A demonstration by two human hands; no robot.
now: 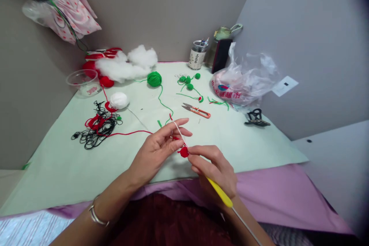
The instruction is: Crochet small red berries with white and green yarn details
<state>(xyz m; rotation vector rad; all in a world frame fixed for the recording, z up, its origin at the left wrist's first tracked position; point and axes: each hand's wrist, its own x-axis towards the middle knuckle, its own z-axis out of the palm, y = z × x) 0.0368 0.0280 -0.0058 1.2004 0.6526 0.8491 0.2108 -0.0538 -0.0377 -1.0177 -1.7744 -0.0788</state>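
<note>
My left hand pinches a small round red crochet piece between thumb and fingers, close to the table's front edge. White yarn runs taut over its raised index finger down to that piece. In my right hand is a crochet hook with a yellow handle. A thin metal shaft extends from the handle's rear, and the working tip is hidden at the red piece. The fingertips of my right hand touch the piece's right edge. Red yarn trails leftward from my left hand.
Orange-handled thread snips lie beyond my hands. Around them are a green yarn ball, a white yarn ball, small green crochet balls and tangled black cord. Stuffing, a plastic bag and a hair claw sit farther out.
</note>
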